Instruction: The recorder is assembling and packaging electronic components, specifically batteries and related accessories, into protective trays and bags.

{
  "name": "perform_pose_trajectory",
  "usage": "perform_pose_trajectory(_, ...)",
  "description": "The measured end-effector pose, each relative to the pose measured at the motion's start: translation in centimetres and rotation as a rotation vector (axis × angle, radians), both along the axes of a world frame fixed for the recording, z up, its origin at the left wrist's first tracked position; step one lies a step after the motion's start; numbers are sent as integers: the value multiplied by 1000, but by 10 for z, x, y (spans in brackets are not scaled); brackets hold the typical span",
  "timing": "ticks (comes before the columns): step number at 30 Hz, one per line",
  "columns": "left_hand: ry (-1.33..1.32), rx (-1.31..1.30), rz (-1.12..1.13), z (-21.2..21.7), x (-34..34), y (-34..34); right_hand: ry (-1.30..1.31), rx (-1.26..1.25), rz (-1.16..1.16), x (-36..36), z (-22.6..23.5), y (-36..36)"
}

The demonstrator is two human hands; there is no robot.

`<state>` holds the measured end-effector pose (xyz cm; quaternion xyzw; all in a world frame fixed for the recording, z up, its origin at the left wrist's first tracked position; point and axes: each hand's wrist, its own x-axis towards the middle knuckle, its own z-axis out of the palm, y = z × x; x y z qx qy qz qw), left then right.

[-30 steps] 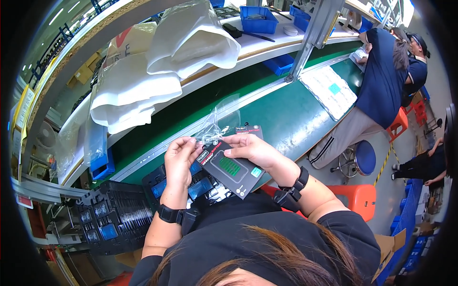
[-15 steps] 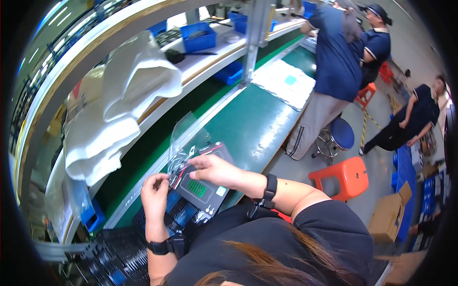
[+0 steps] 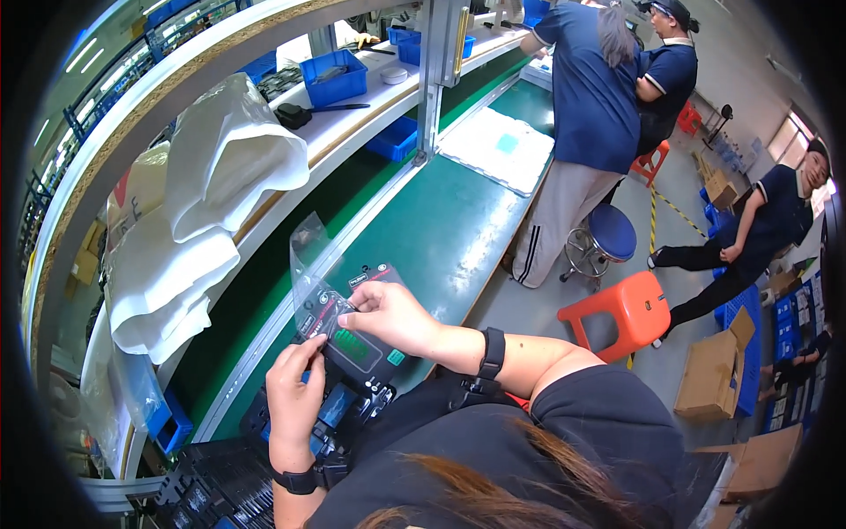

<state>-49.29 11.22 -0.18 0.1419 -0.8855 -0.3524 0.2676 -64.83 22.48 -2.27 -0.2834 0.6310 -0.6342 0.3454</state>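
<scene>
My left hand (image 3: 295,383) pinches the lower edge of a clear plastic bag (image 3: 307,251) between thumb and fingertips. With fingers bent, my right hand (image 3: 392,319) grips the same bag a little further right. Its upper end stands loose, and dark printing shows through near my fingers. Just beneath my hands lies a flat dark package (image 3: 377,360) with green marks and a small teal label. Part of it is hidden by my right hand. Another dark printed card or package edge (image 3: 379,273) shows beyond that hand.
Dark packaged pieces (image 3: 207,485) are stacked at lower left. White foam sheets (image 3: 233,167) hang over the shelf, which holds a blue bin (image 3: 333,79). A white tray (image 3: 498,150) lies on the green bench (image 3: 423,234). An orange stool (image 3: 617,316) and several people are at right.
The clear bag has shifted left and stands narrower. My left fingertips have moved right and down, closer to my right hand. The view has turned slightly, and the person at far right has moved.
</scene>
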Motion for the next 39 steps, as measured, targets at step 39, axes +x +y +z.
perform_pose_trajectory(39, 120, 1592, -214, -33, 8, -12, 1007, -537, -768, -64, 80, 16)
